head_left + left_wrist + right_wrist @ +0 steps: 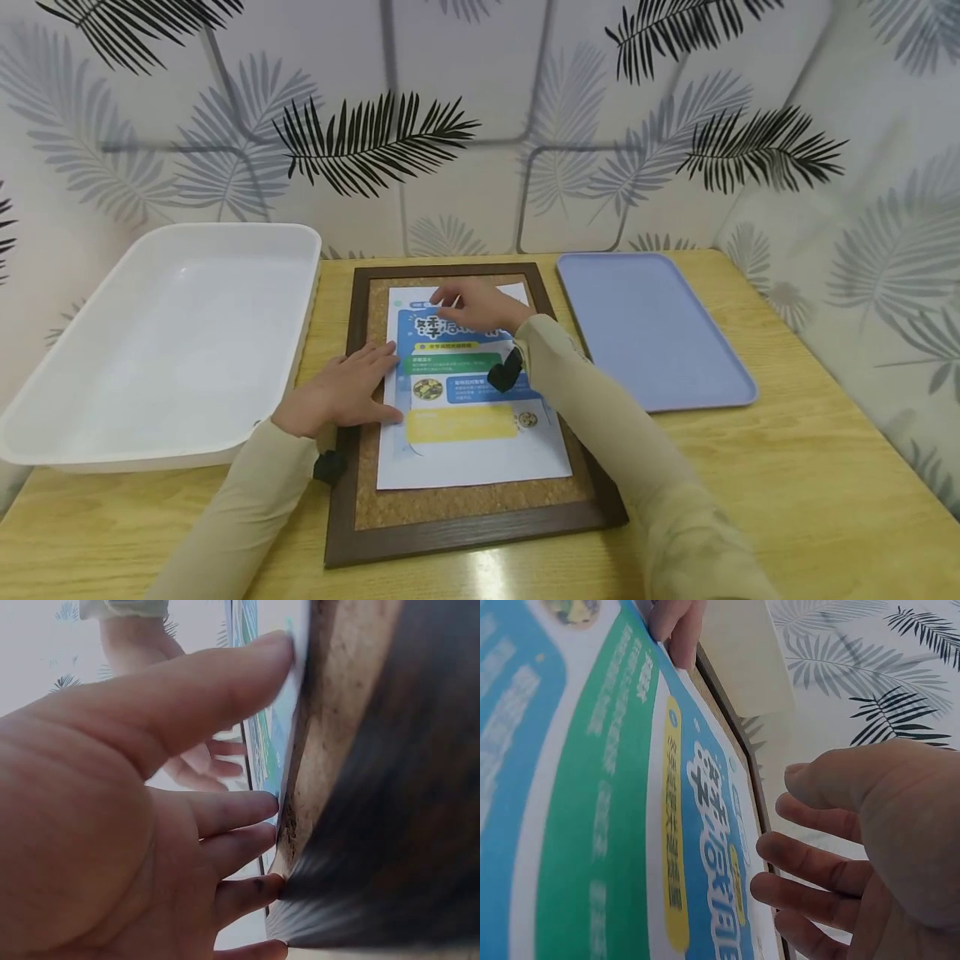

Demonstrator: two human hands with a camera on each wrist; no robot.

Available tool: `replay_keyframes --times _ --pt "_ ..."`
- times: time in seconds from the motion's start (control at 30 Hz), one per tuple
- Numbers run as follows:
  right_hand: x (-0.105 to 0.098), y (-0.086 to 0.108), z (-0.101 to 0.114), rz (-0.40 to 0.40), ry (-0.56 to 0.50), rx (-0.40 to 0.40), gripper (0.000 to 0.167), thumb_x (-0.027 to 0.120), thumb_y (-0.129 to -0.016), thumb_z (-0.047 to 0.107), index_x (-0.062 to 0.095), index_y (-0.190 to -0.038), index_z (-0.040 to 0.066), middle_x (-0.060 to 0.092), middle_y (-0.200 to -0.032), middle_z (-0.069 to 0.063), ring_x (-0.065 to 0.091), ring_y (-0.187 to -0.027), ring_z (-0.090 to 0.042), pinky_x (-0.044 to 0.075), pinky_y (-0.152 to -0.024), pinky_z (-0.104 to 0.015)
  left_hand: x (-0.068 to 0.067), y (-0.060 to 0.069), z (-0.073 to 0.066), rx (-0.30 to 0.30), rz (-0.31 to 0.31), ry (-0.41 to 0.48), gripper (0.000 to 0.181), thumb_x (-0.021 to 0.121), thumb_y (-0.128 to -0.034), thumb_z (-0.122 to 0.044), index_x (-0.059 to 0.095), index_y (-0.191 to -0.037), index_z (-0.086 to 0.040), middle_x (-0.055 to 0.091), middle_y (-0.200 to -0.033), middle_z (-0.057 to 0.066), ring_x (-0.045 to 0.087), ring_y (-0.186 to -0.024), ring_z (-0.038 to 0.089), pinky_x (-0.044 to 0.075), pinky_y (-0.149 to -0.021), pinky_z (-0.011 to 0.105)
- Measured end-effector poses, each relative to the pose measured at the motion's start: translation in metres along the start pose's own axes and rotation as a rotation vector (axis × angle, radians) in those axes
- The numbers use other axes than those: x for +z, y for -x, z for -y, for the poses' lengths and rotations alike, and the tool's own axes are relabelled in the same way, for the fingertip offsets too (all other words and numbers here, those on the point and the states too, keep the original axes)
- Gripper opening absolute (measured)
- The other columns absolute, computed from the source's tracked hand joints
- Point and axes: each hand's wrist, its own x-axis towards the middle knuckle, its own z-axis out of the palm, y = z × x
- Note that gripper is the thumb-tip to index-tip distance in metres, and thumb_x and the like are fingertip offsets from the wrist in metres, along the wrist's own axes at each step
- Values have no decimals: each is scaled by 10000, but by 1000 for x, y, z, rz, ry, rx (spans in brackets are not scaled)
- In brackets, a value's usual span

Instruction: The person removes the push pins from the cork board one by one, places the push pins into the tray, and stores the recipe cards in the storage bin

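Note:
A printed sheet (465, 467) with blue, green and yellow blocks lies on a cork board with a dark brown frame (480, 533). The left hand (341, 392) rests at the sheet's left edge, its fingers and thumb spread; in the left wrist view the fingertips of this hand (187, 802) touch the edge of the paper. Over the upper part of the sheet is the right hand (480, 304), partly covering the large title. Seen from the right wrist, that hand (855, 855) has loosely bent fingers and nothing between them, beside the printed title (716, 847).
A large white tray (172, 350) stands on the left, a flat lavender tray (652, 333) on the right. Both flank the board on a wooden table (810, 500). Behind is a pale cloth (480, 200) with leaf prints.

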Motion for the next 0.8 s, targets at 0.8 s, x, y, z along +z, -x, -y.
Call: replay_keyframes --times 0.8 --pt "38 -60 21 -146 -114 170 214 616 -943 189 684 -1081 40 688 -999 -89 577 -796 -130 485 -779 -248 2 -2 12 39 -41 29 837 751 -816 -401 389 -1447 12 286 -1558 191 242 -1434 411 234 -1101 632"
